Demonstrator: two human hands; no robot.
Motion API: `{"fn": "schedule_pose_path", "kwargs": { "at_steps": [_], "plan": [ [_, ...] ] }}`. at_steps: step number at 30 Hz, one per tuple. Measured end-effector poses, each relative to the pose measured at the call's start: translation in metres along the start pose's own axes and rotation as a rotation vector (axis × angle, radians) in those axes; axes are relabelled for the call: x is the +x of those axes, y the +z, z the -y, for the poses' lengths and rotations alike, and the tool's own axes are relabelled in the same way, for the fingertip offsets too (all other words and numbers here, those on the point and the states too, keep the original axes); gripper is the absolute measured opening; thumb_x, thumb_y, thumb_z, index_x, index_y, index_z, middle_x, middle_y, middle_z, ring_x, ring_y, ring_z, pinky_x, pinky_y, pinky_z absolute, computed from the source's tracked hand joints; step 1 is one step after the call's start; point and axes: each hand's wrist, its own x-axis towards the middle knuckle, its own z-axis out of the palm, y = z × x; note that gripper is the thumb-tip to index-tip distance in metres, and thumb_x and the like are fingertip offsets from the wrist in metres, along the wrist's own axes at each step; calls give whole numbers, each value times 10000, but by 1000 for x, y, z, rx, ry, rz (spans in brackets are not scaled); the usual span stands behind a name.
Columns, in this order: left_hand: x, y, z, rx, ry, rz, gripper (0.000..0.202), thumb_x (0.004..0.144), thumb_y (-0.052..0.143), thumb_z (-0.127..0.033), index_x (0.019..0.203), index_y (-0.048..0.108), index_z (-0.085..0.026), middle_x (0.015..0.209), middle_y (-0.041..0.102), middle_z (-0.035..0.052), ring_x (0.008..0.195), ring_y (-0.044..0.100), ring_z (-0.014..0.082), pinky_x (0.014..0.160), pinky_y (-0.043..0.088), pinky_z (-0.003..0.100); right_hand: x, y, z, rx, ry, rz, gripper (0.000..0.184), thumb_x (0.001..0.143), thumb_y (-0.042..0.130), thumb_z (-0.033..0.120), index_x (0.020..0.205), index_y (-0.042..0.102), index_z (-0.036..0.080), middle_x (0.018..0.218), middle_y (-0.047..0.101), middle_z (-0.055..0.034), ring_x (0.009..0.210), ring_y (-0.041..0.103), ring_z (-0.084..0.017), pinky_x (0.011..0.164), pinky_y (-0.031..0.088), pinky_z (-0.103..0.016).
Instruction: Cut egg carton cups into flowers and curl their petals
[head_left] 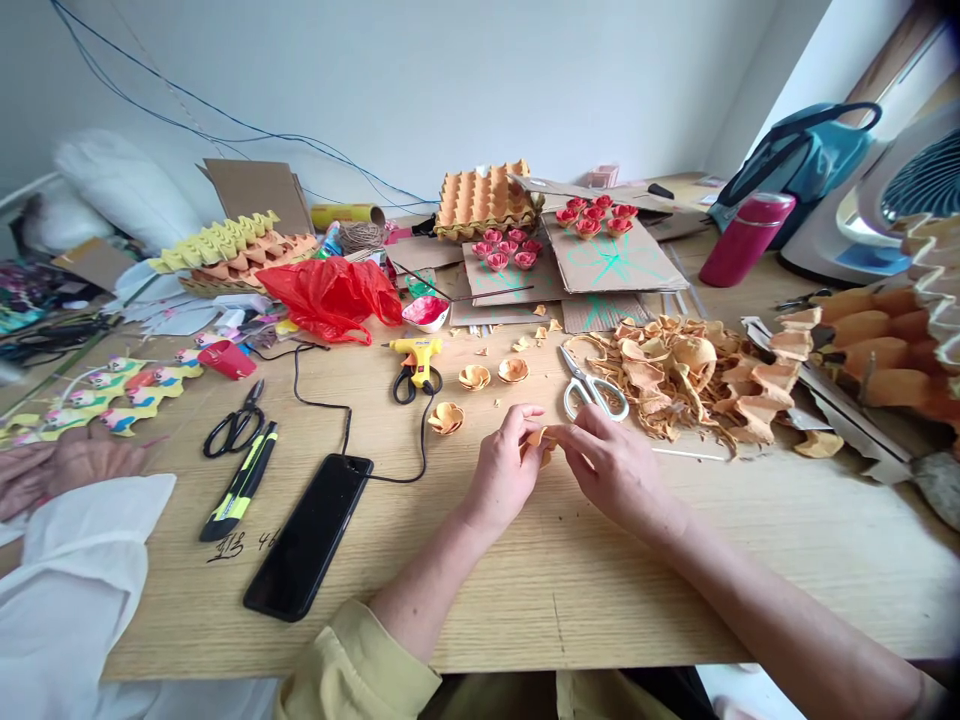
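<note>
My left hand (507,468) is closed on a small orange piece of egg carton (546,455), just above the table. My right hand (616,462) pinches the same piece from the other side, its fingertips close to the left ones. Much of the piece is hidden by the fingers. Beyond my hands lie flower-shaped egg carton cups (514,371), several small scraps, and white-handled scissors (592,388). To the right is a heap of torn carton strips (675,375). A yellow glue gun (416,352) stands to the left of the cups.
A black phone (307,538), a utility knife (238,482) and black scissors (236,420) lie left. Red carton flowers (592,214) stand on cardboard at the back. A pink bottle (746,240) is at back right. Another person's hands (82,465) rest at far left.
</note>
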Motion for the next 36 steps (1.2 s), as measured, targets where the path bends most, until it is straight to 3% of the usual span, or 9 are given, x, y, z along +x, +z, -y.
{"fn": "schedule_pose_path", "kwargs": {
  "at_steps": [8,16,22,36],
  "plan": [
    [1,-2,4,0,-17,16,174,887,618,-141,1038,577,-216,882,746,38,818,741,177,787,566,287,1,1,0,110,85,24,259,957,513,150,1006,750,245,821,535,-14,602,478,-109,575,332,-233],
    [0,0,6,-66,-12,29,175,879,614,-128,1021,557,-213,845,746,26,787,744,167,734,565,263,-2,2,-5,6,-86,-57,261,982,486,149,982,739,214,801,528,-35,650,486,-146,610,347,-258],
    [1,-2,1,19,98,-41,70,904,592,-150,948,609,-201,900,723,35,796,705,143,749,541,236,0,4,-3,128,33,-83,217,1002,508,226,1066,714,196,832,534,-29,615,510,-127,579,371,-250],
    [0,1,3,50,78,-26,81,891,594,-188,819,633,-188,756,690,4,671,632,123,660,488,206,1,4,-3,57,-13,-49,246,995,487,195,939,727,198,806,530,-40,662,496,-153,608,352,-271]
  ]
}}
